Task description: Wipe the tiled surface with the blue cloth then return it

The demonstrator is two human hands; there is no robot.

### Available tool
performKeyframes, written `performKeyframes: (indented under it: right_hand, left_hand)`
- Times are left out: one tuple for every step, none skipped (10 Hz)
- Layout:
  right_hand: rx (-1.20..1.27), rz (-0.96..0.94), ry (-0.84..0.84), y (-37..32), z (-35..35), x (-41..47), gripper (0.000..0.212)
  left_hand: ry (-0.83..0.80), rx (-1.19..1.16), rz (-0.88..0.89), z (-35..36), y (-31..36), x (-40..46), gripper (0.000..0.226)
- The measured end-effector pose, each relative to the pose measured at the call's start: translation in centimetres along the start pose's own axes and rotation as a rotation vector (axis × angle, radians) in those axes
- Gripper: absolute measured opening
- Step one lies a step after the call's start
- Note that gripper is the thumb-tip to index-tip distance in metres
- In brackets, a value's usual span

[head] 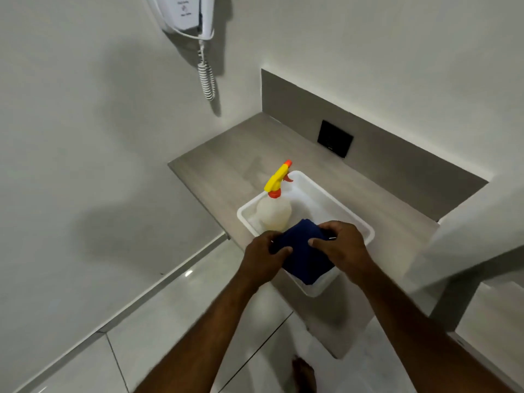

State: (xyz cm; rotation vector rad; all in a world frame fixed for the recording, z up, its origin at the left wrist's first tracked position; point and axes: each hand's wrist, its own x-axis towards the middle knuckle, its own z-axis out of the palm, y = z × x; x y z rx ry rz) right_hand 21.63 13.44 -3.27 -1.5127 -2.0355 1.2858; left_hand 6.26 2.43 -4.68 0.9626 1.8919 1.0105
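— Grey, matte and faintly wood-grained, the ledge (226, 154) fills the middle of the frame, set against smooth pale walls with a white wall phone (187, 15) and its coiled cord at upper left. Why is everything sitting in one tub?

— Probably to keep the cleaning kit together. The white plastic tub (312, 182), shallow with rounded corners, holds a translucent spray bottle (273, 211) with a yellow and orange trigger, standing upright at its far end.

— And the blue cloth (304, 259)?

— Soft, dark and folded thick, it is at the tub's near end, below centre. The left hand (262, 256) and right hand (343, 245) both pinch its upper edge, fingers curled closed on the fabric; whether lifting or setting down cannot be told.
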Motion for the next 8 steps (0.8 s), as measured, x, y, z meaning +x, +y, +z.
performKeyframes:
  right_hand:
    - [-0.101,0.037,-0.009,2.9,0.4,2.6,0.034]
    - [-0.215,0.070,-0.089,4.9,1.3,4.3,0.032]
    - [-0.285,0.055,-0.159,5.6,2.3,5.0,0.030]
    - [-0.322,0.033,-0.172,5.9,2.7,5.4,0.027]
    - [-0.452,-0.017,-0.179,6.2,3.5,5.0,0.030]
    - [-0.616,-0.054,-0.166,6.2,3.9,4.2,0.037]
    - [-0.811,-0.171,-0.050,4.8,3.6,3.7,0.031]
    - [-0.787,-0.437,0.249,0.5,3.1,4.0,0.019]
  left_hand:
    - [-0.002,0.296,-0.019,2.7,0.1,2.4,0.033]
    - [0.004,0.522,-0.107,4.9,0.3,3.8,0.034]
    - [-0.019,0.774,-0.186,6.2,0.8,4.9,0.031]
    - [-0.058,1.036,-0.187,7.0,0.5,5.5,0.029]
    - [-0.010,1.107,-0.127,7.1,0.0,5.0,0.036]
    - [0.093,1.012,-0.008,6.3,-0.6,4.0,0.041]
    - [0.146,0.967,0.066,4.2,-0.6,3.0,0.054]
    - [0.265,0.947,0.117,0.7,0.4,2.8,0.066]
